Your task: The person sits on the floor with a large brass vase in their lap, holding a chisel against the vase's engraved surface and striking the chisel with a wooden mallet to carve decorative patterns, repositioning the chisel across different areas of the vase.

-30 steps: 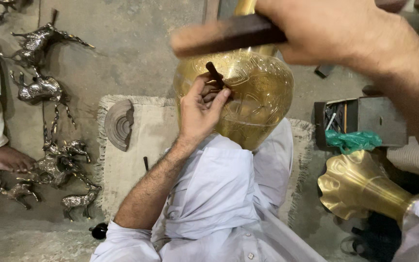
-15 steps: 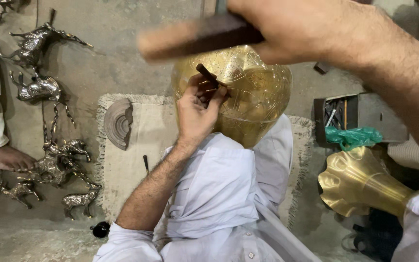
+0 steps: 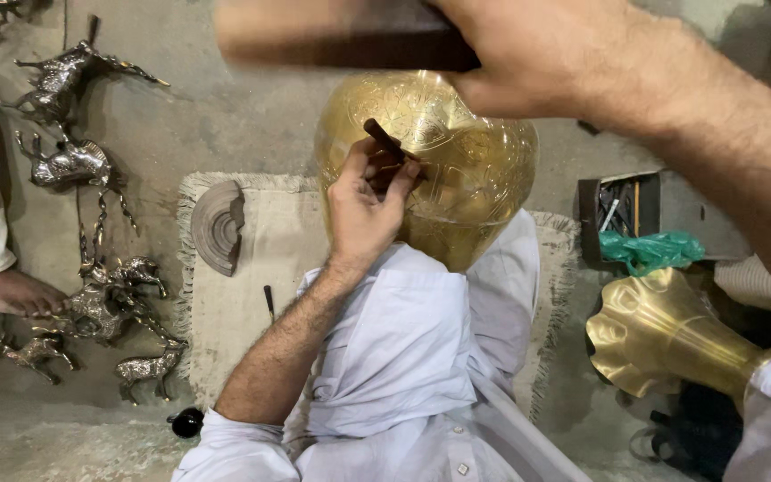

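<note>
since before, my right hand (image 3: 537, 54) swung its clenched wooden mallet (image 3: 341, 36) higher; left hand (image 3: 368, 201) gripped the chisel (image 3: 390, 141) against the brass vase (image 3: 466, 170).

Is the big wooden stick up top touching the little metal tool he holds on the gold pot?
Apart. In the head view the wooden mallet in the right hand sits above the chisel, with brass vase showing between them.

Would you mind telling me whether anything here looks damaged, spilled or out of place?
Nothing stands out. The engraved brass vase rests whole on the lap, the left hand holds a chisel to it, and the right hand grips a wooden mallet above. The metal animal figurines lie scattered on the floor, none visibly broken.
</note>
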